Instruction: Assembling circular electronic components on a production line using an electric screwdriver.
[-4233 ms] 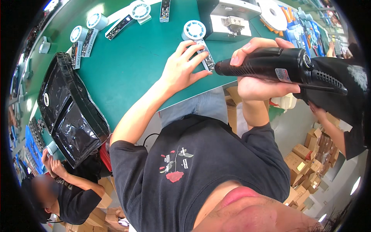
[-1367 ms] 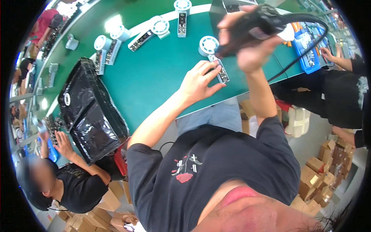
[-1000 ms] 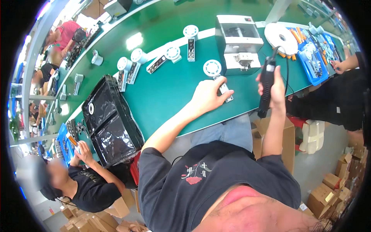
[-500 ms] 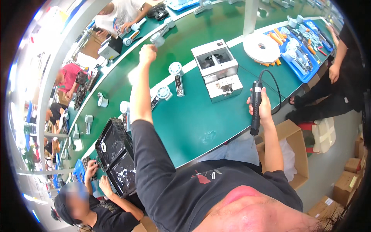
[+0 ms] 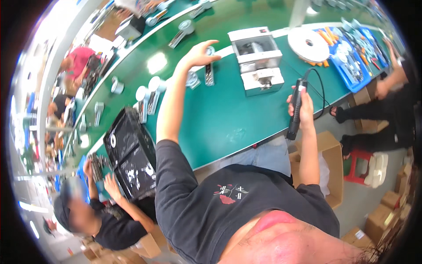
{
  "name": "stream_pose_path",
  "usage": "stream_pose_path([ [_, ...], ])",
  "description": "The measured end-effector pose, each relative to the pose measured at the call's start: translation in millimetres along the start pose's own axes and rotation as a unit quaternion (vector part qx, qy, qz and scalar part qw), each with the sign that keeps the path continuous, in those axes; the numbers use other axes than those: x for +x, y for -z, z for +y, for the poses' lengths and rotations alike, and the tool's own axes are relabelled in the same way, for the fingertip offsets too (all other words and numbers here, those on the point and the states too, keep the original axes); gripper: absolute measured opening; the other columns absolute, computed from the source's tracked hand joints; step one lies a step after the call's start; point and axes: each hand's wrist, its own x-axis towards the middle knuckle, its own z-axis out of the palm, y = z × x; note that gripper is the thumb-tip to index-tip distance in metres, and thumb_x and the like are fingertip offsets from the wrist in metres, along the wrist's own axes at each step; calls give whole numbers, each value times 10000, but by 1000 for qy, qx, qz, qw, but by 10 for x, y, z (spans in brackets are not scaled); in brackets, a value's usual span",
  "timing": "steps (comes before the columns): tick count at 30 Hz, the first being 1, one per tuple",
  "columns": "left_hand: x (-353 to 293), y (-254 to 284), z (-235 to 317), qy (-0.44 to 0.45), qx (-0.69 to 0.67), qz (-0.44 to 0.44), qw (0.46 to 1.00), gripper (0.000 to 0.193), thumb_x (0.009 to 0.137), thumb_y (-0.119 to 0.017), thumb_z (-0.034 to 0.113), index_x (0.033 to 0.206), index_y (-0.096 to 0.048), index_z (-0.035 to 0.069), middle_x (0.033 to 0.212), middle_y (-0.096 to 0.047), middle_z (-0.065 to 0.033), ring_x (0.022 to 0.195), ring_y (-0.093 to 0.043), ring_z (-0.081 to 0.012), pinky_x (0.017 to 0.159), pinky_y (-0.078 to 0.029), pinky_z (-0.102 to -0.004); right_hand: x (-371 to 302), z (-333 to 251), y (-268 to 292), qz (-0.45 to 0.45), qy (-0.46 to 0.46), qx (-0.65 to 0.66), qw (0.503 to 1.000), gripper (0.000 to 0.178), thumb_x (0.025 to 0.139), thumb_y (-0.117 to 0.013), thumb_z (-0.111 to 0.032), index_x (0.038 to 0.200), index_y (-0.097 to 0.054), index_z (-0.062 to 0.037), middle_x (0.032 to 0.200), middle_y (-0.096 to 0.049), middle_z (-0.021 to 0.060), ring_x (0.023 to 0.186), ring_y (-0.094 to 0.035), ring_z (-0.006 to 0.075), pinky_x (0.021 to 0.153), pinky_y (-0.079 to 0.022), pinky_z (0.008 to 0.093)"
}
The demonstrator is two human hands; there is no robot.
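**Light-looking but bare-faced: safest by the edges**

The left hand (image 5: 196,56) was open, thumb and fingers spread about the round head of a pale-blue fan unit (image 5: 209,71) — contact could not be made out. The unit lay on the green table (image 5: 206,119), left of the white machine (image 5: 259,64). It seemed light and stiff, its exposed circuitry probably fragile; head rim or handle sides promised the best hold. The right hand (image 5: 306,109) was wrapped round a black power driver (image 5: 295,112).

Green bench (image 5: 211,121) with fans (image 5: 209,75), machine (image 5: 259,65)
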Motion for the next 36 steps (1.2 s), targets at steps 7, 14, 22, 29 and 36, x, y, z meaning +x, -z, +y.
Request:
stream_pose_path([
  [7,-310,-236,646,50,79,63,994,420,819,-718,252,1218,-733,120,1109,-739,-176,1077,-684,-379,971,-548,-449,-108,-114,89,29,-11,29,999,374,1082,-549,-397,1261,-485,-75,901,-655,109,597,-555,123,490,-461,275],
  [14,-1318,-672,1234,61,21,92,994,477,823,-765,297,1249,-703,92,1165,-679,-183,1089,-658,-371,935,-556,-456,-99,-1042,-626,-29,185,33,982,301,1062,-604,-294,1222,-495,-63,880,-643,130,592,-543,158,524,-455,319],
  [22,-1522,-1028,889,-68,-197,175,962,867,755,-894,353,1493,-507,112,1395,-571,-171,1342,-516,-347,1144,-410,-450,362,-1469,-1360,-31,388,-41,920,250,1026,-647,-210,1119,-546,0,870,-683,179,610,-599,194,559,-520,346],
  [29,-1559,-1187,801,-91,-243,233,937,938,660,-956,282,1454,-515,48,1407,-574,-199,1336,-532,-377,1124,-427,-472,598,-1219,-1822,-21,418,-53,907,165,1006,-684,-148,1002,-564,-35,723,-612,31,502,-547,84,444,-441,236],
  [36,-1552,-1218,887,-71,-273,197,939,985,749,-876,195,1569,-346,59,1509,-440,-230,1417,-437,-387,1172,-374,-450,553,-1140,-1844,-11,410,-96,907,200,994,-701,-141,1029,-530,-45,720,-597,29,503,-544,88,450,-452,237],
])
